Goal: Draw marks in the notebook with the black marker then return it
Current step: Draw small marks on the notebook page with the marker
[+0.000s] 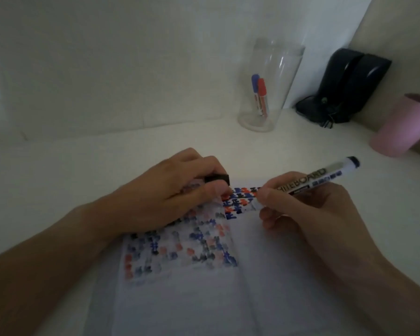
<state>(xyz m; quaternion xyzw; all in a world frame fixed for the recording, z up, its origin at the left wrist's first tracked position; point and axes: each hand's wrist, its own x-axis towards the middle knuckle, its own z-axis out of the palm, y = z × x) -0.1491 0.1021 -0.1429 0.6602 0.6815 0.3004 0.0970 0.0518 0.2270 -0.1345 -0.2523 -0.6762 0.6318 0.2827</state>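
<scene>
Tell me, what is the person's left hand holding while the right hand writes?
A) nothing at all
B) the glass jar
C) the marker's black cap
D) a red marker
C: the left hand pinches a small black cap over the notebook, while the right hand holds the uncapped marker.

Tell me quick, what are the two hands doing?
Left hand: closed on the black cap, resting on the notebook.
Right hand: closed on the marker.
</scene>
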